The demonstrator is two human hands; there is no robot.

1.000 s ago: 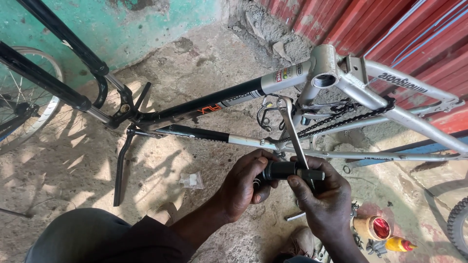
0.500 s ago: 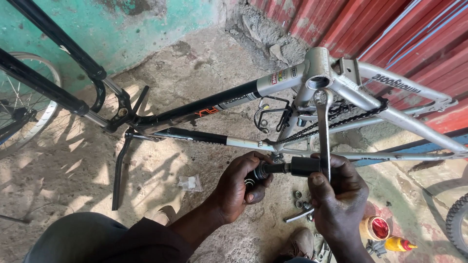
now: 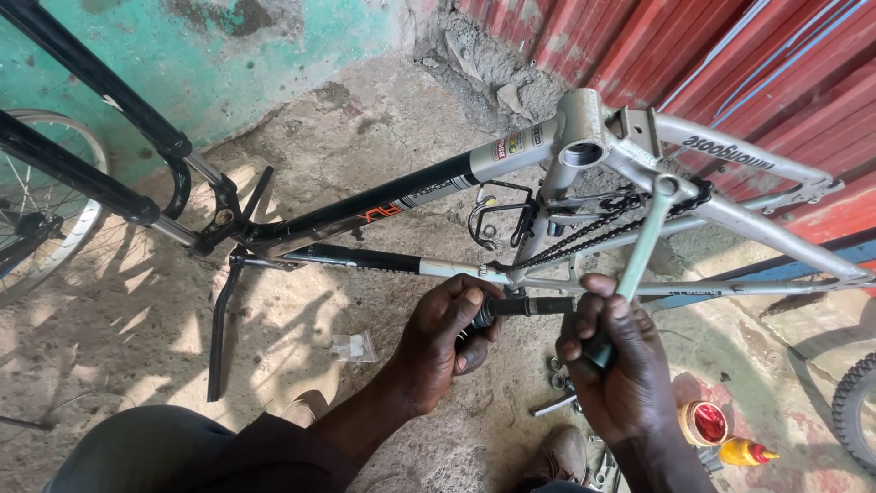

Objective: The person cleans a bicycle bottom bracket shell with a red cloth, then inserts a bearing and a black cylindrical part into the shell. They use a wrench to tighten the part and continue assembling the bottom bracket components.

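Observation:
A silver and black bicycle frame (image 3: 511, 151) lies upside down across the concrete floor. My left hand (image 3: 447, 333) grips the dark end of a short axle-like spindle (image 3: 529, 306) just below the frame's tubes. My right hand (image 3: 616, 365) is wrapped around the handle of a long grey wrench (image 3: 643, 242) whose shaft rises up and to the right, its far end near the loose chain (image 3: 593, 228). The wrench's lower end sits at the spindle, hidden by my fingers.
Loose nuts and small metal parts (image 3: 558, 379) lie on the floor under my hands. A small red-topped tin (image 3: 704, 422) and a yellow bottle with a red tip (image 3: 744, 452) sit at the lower right. A bicycle wheel (image 3: 50, 219) stands left, a tyre (image 3: 853, 411) right. Red corrugated sheet (image 3: 730, 55) backs the frame.
The wrench has swung clockwise, from leaning up-left, through upright, to leaning up-right, with my right hand turning it. My left hand kept hold of the spindle end.

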